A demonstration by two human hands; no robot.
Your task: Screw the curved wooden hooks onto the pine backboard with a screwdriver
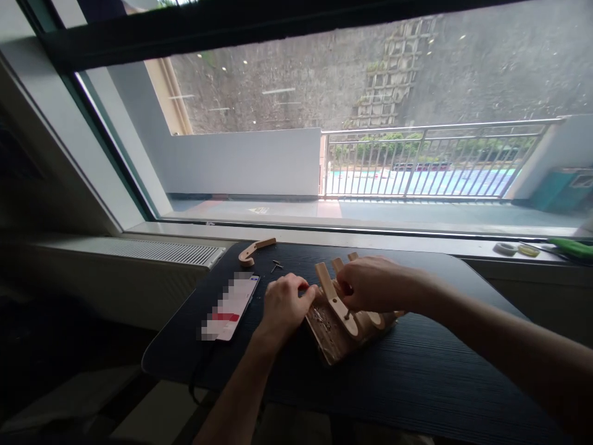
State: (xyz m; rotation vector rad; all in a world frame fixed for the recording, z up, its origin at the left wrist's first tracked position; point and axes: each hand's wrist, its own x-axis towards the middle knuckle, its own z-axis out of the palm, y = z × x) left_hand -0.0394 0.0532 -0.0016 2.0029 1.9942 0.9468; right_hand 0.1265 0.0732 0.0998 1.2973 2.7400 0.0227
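A brown wooden board (324,337) lies tilted on the dark table, bearing several pale curved wooden hooks. My left hand (288,303) grips the board's far left edge, its fingers curled and thumb bent over the top. Over the board, my right hand (374,284) is closed beside the nearest wooden hook (334,301). A small screw-like piece (347,314) stands out of that hook's lower part, just below the right fingers. Whatever the right fingertips pinch is hidden. Behind the right hand, the other hooks show only in part.
A loose wooden hook (254,250) rests near the table's far edge, with a few small screws (277,266) close by. To the left lies a phone (231,312). On the windowsill are tape rolls (504,249) and a green-handled tool (574,248). A radiator (162,250) adjoins the table.
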